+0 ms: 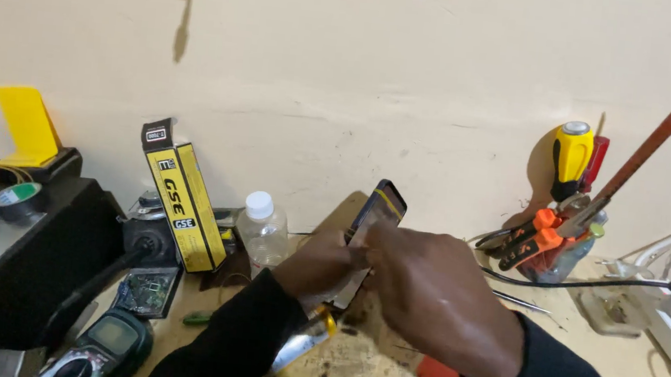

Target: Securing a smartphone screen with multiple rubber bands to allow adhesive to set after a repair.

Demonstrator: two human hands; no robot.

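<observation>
Phone (381, 205) held tilted above the worktop (584, 335), upper end toward the wall, between both hands. Left hand (320, 265) grips its lower part, fingers closed around it. Right hand (436, 292) covers the middle, fingers pressed against its face. Clear plastic bottle (262, 231) and upright yellow box (184, 207) stand left; tool holder (565, 235) stands right.

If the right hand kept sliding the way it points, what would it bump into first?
The right hand points left, already against the dark-screened phone it holds with the left hand. Beyond those, probably the small clear plastic bottle with a white cap, though depth is unclear.
</observation>
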